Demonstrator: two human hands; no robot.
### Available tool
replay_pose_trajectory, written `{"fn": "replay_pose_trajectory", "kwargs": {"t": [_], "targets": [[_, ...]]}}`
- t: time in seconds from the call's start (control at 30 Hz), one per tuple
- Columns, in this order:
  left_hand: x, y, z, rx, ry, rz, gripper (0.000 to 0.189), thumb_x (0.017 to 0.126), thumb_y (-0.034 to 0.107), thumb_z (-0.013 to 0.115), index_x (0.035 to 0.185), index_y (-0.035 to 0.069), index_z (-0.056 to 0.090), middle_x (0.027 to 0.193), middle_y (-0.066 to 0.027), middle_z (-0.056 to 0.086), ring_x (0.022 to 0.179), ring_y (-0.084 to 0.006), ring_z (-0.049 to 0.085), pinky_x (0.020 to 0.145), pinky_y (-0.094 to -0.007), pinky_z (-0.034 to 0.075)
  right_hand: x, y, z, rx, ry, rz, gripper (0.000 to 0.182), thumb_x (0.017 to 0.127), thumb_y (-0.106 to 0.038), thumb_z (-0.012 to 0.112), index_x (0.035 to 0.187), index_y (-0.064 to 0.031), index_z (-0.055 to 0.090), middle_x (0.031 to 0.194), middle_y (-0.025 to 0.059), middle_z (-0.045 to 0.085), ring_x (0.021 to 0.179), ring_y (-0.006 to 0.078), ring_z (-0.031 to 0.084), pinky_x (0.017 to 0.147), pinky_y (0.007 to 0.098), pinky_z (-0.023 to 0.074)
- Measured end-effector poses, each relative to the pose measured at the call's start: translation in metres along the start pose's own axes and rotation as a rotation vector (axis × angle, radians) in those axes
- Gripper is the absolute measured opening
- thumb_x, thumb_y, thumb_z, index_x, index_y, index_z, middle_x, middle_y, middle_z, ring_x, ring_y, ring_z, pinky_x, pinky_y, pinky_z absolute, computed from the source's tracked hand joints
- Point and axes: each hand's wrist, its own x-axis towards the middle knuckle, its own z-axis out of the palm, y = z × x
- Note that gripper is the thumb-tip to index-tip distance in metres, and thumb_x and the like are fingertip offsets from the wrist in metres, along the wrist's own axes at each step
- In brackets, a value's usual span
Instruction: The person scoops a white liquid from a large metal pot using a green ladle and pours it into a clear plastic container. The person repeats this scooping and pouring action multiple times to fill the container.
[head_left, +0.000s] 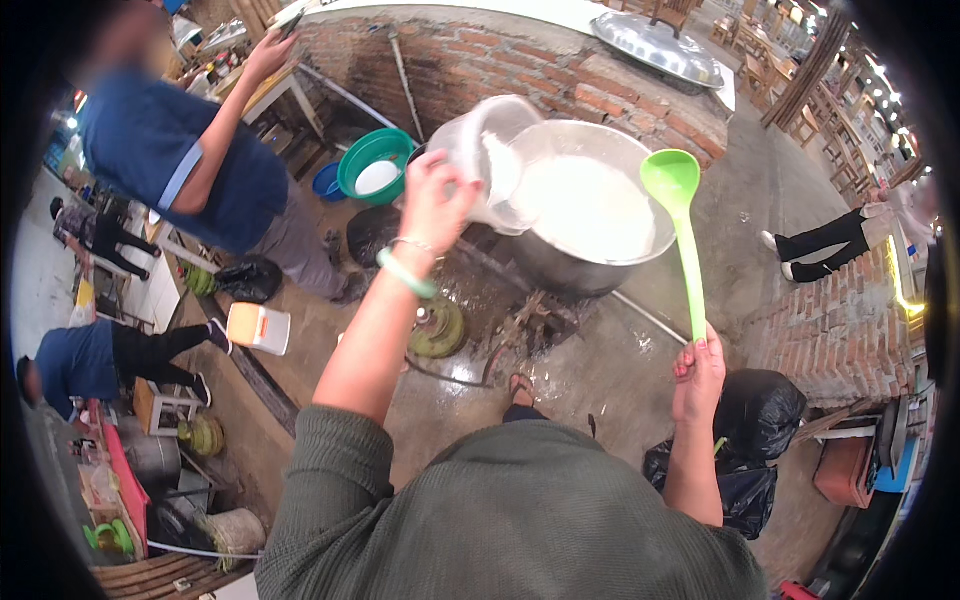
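Observation:
A clear plastic container (480, 150) is tipped towards a big metal pot (577, 270), its mouth at the pot's left rim. White stuff shows inside it; whether it is liquid or solid I cannot tell. My left hand (441, 191) is at the container's near side, its fingers bent on it. White liquid (589, 199) fills much of the pot, whose outside is dark with soot. In my right hand (699, 375) is the handle of a green ladle (672, 180), held upright to the right of the pot with its bowl in the air.
Behind the pot runs a brick wall (517, 64) with a metal lid (660, 49) on top. A green basin (375, 169) and gas cylinder (437, 326) stand left. Black bags (757, 412) lie right. A person in blue (187, 157) stands close at left; others are farther off.

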Motion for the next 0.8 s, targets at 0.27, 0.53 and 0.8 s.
{"fn": "replay_pose_trajectory", "kwargs": {"t": [0.27,0.53,0.8], "targets": [[0.010,0.040,0.168,0.585,-0.738,0.727,0.018,0.076,0.019,0.053,0.089,0.015,0.066,0.120,-0.0030,0.048,0.111,-0.0194,0.044,0.093,-0.0477,0.034,0.096,0.007,-0.032,-0.223,0.043,-0.124,0.031,0.093,-0.015,0.047,0.120,-0.0011,0.049,0.069,-0.0043,0.042,0.059,0.0036,0.039,0.052,0.0177,0.0327],[0.002,0.028,0.177,0.502,-0.539,0.608,0.008,0.074,0.021,0.056,0.076,0.016,0.063,0.118,-0.0015,0.048,0.112,-0.0214,0.043,0.092,-0.0466,0.033,0.143,0.017,-0.029,-0.251,0.036,-0.026,0.024,0.093,-0.014,0.045,0.113,-0.0032,0.050,0.074,-0.0012,0.051,0.060,0.0039,0.043,0.053,0.0183,0.0344],[0.010,-0.014,0.085,0.212,0.212,-0.191,0.013,0.073,0.017,0.069,0.075,0.009,0.060,0.127,-0.0156,0.040,0.115,-0.0355,0.038,0.097,-0.0433,0.030,0.311,0.043,0.042,-1.304,-0.270,-0.308,0.036,0.079,-0.009,0.048,0.114,-0.0042,0.056,0.102,0.0252,0.059,0.095,0.0392,0.058,0.081,0.0441,0.0453]]}}
